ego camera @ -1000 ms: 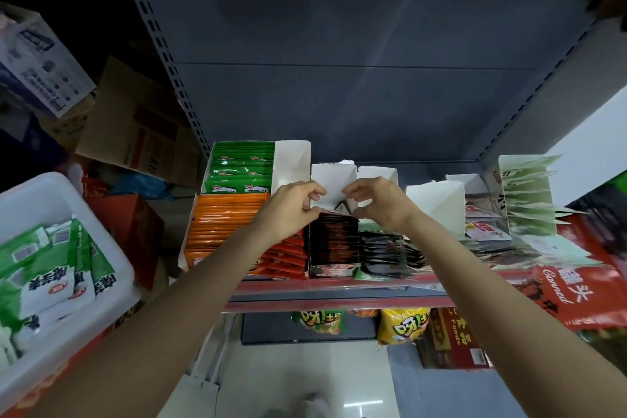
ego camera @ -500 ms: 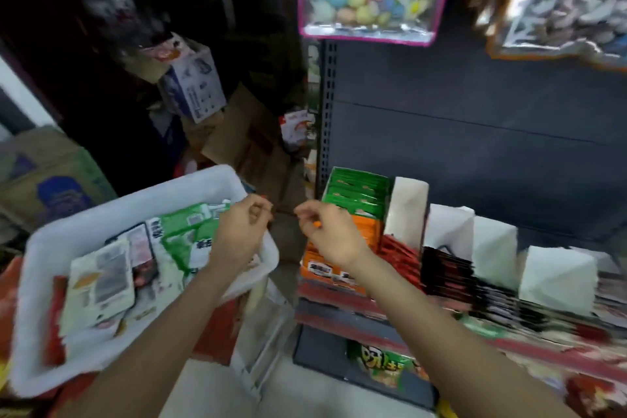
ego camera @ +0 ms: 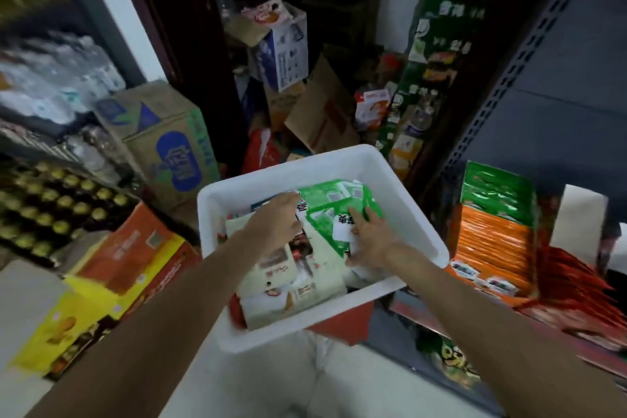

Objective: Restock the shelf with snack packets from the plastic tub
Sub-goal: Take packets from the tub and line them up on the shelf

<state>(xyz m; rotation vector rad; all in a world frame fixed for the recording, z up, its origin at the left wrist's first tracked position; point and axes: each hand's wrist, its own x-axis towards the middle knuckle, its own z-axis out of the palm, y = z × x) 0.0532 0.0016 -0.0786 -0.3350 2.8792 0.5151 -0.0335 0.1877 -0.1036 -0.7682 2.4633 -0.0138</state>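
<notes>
Inside the white plastic tub, both hands lie on the snack packets: left hand loosely curled, right hand spread on green packets; grip unclear.

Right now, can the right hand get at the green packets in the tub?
Probably yes: the right hand already rests on the green packets in the open white tub, with nothing covering them.
</notes>
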